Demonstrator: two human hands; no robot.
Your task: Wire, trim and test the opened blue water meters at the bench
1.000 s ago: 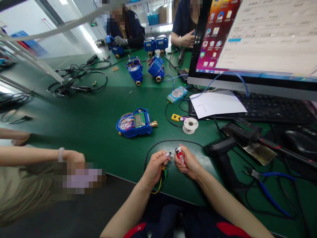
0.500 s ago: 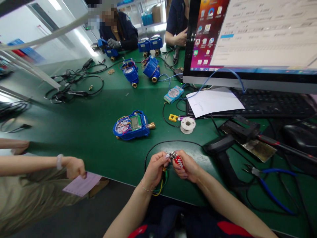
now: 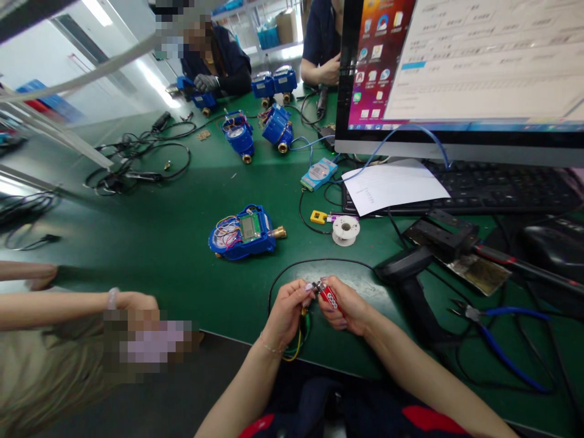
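Observation:
My right hand (image 3: 343,306) is closed round a small red object with white markings and a metal end (image 3: 329,297); its exact kind is unclear. My left hand (image 3: 290,307) pinches thumb and fingers together at that metal end. From below the left hand, a cable (image 3: 305,331) with yellow and green wires hangs down, and a black lead loops away to the right. What lies between the left fingertips is mostly hidden. Beyond both hands lies a blue water meter (image 3: 249,233), its housing open, showing a small display, loose wires and a brass fitting.
A white spool (image 3: 345,231), a yellow-ended piece (image 3: 318,216) and a blue box (image 3: 319,174) lie ahead. To the right are a scanner (image 3: 413,292), blue-handled pliers (image 3: 488,328), keyboard and monitor. More blue meters (image 3: 238,137) stand farther back. A person holds a pink paper at left.
My hands keep almost the same place and grip. At left, the other person's hand with the pink paper has shifted slightly; it is now blurred out. The camera view has moved slightly.

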